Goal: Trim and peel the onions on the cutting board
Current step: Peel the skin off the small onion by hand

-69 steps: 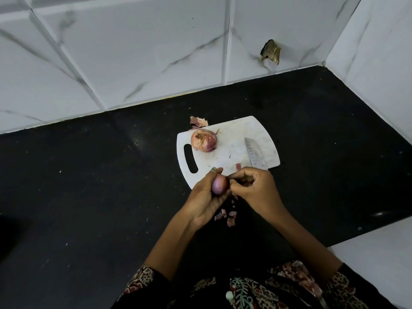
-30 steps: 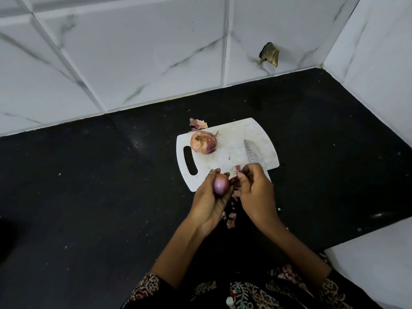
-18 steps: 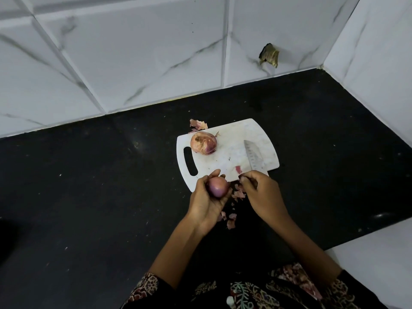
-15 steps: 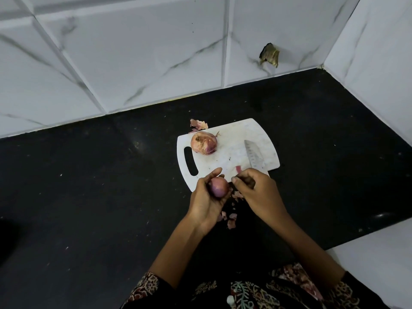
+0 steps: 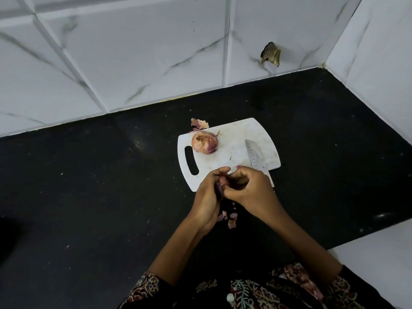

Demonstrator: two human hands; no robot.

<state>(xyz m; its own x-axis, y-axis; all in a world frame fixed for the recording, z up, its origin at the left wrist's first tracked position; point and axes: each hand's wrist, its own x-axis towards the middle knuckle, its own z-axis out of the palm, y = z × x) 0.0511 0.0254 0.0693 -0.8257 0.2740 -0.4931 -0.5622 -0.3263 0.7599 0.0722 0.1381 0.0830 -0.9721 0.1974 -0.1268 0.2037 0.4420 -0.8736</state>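
table [image 5: 89, 197]: black, speckled, with white marble-look tiles rising behind it.
cutting board [image 5: 263, 139]: your landmark, white, lying flat on the table with its handle slot at its left end.
loose skin [image 5: 199, 124]: a papery scrap on the table, touching the board's far left corner.
unpeeled onion [image 5: 204, 142]: sits on the board just right of the handle slot, dry skin on it.
your left hand [image 5: 207, 197]: at the board's near edge, fingers curled round the small onion.
small onion [image 5: 221, 185]: held between your two hands above the board's near edge; only a sliver of purple shows.
peel bits [image 5: 230, 218]: small purple pieces on the table, near side of the board, under your wrists.
your right hand [image 5: 252, 188]: curled against the small onion, thumb and fingertips pinching at it; the exact contact is hidden.
knife [image 5: 255, 157]: blade flat on the right part of the board, tip pointing away from you; its handle is hidden behind your right hand.
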